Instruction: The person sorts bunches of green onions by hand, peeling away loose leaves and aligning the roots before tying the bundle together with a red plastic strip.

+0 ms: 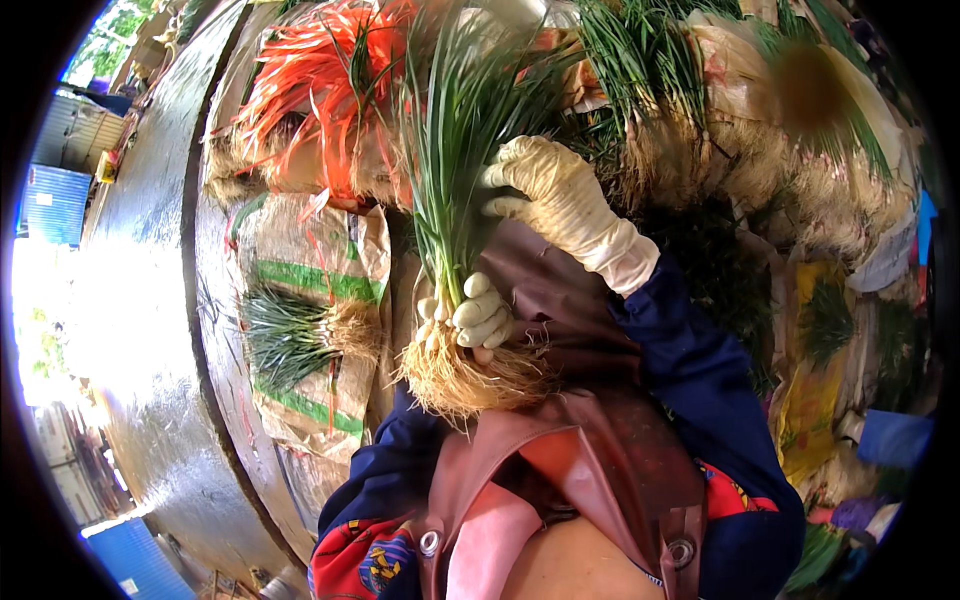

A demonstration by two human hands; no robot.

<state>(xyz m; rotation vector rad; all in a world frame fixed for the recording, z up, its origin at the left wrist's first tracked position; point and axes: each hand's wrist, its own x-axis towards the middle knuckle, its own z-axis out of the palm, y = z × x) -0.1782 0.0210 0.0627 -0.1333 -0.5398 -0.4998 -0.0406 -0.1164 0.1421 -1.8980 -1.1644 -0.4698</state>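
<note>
My left hand (480, 318), in a pale glove, is closed around the white stem bases of a bunch of green onions (441, 160). The bunch stands upright in front of my chest, its long leaves fanning upward. Tangled tan roots (470, 378) hang below my fingers and hide the wrist. Beside the leaves, at right, is my right hand (565, 200) in a cream, wrinkled glove. Its fingers are bent and apart, with their tips at the edge of the leaves; whether they touch is unclear.
Orange-red plastic strips (320, 85) lie in a heap at far left. Below them, a smaller green bunch (300, 330) rests on a tan-and-green sack (310, 270). More rooted bunches (650, 100) line the far side and right. A wet paved strip (145, 260) runs along the left.
</note>
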